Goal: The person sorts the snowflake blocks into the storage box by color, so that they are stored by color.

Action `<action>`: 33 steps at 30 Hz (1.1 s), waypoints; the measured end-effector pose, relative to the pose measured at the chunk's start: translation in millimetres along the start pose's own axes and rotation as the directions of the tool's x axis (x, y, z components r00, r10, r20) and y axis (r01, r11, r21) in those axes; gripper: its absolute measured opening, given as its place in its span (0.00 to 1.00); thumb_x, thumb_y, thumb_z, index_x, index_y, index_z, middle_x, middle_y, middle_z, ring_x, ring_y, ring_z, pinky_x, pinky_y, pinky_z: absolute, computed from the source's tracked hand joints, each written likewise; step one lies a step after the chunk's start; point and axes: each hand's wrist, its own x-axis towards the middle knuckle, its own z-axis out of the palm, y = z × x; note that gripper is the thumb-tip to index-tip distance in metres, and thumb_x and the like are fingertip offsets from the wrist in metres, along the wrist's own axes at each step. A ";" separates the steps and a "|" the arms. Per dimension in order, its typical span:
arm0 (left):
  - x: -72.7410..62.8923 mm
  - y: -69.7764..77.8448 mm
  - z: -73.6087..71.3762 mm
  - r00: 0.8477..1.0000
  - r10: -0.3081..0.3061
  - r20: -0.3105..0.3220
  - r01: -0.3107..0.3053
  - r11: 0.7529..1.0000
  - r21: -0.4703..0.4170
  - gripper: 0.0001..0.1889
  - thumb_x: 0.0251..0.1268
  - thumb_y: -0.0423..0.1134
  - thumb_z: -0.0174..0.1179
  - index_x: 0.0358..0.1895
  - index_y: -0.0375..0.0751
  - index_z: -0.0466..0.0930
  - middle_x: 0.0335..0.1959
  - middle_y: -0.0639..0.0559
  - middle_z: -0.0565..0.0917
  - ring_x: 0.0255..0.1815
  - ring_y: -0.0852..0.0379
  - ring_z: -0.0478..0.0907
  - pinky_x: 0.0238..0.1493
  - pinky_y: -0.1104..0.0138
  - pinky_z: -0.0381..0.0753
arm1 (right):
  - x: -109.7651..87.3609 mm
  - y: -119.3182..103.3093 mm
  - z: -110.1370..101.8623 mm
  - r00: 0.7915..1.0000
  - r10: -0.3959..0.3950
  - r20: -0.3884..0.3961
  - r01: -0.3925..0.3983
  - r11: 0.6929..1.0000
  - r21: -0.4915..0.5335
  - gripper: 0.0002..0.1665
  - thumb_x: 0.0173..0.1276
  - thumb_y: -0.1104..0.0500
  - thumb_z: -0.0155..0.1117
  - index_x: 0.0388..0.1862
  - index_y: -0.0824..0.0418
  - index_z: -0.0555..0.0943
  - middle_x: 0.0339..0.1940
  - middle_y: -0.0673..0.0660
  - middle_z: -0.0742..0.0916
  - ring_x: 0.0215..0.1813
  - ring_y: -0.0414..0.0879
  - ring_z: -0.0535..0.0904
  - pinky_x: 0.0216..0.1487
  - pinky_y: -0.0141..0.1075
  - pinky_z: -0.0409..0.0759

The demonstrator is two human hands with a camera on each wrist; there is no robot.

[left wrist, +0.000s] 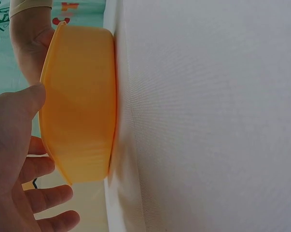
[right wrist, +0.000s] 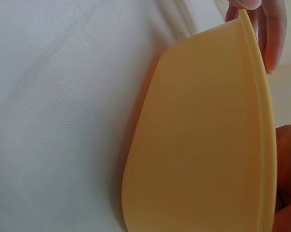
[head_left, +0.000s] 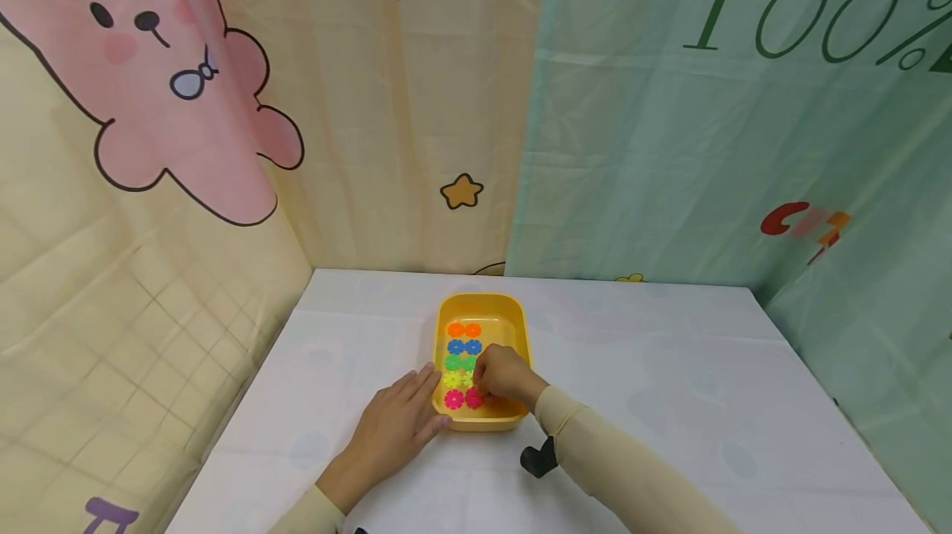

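A yellow plastic tray stands on the table with small flower-shaped pieces in paired rows. From far to near they are orange, blue, green, yellow and pink. My left hand rests against the tray's near left side, fingers extended and thumb by the near corner; in the left wrist view its thumb touches the rim. My right hand reaches over the right wall, fingers curled down, pinching the right-hand pink flower piece. Its fingertips are partly hidden.
A white cloth covers the table. Printed curtains enclose it at the back and sides. A black strap part hangs under the right sleeve, close to the tray's near right corner.
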 end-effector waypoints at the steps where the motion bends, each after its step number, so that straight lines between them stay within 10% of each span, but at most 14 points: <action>1: 0.0 0.0 -0.1 1.000 0.000 0.000 0.000 1.000 0.000 0.38 0.70 0.63 0.59 0.75 0.42 0.69 0.76 0.48 0.70 0.72 0.41 0.71 0.63 0.45 0.77 | 0.3 0.0 0.1 1.000 -0.008 -0.005 0.008 1.000 -0.019 0.09 0.56 0.73 0.73 0.24 0.62 0.84 0.22 0.53 0.83 0.21 0.43 0.76 0.23 0.29 0.78; 16: 0.3 1.6 -0.6 1.000 -0.012 0.018 0.012 1.000 0.000 0.39 0.70 0.62 0.60 0.75 0.42 0.69 0.77 0.47 0.69 0.72 0.40 0.71 0.64 0.44 0.77 | -7.1 -4.4 -6.3 0.998 0.000 -0.056 -0.006 0.995 -0.104 0.06 0.62 0.63 0.75 0.28 0.58 0.85 0.28 0.51 0.83 0.31 0.46 0.76 0.31 0.34 0.81; 33: -1.1 2.1 -1.0 1.000 -0.017 0.014 0.017 1.000 0.006 0.39 0.68 0.63 0.61 0.74 0.42 0.70 0.76 0.47 0.71 0.71 0.41 0.72 0.62 0.45 0.79 | -35.3 17.5 -53.1 0.961 0.045 -0.274 0.024 0.970 0.242 0.08 0.71 0.58 0.68 0.37 0.62 0.86 0.27 0.57 0.85 0.28 0.48 0.81 0.33 0.35 0.86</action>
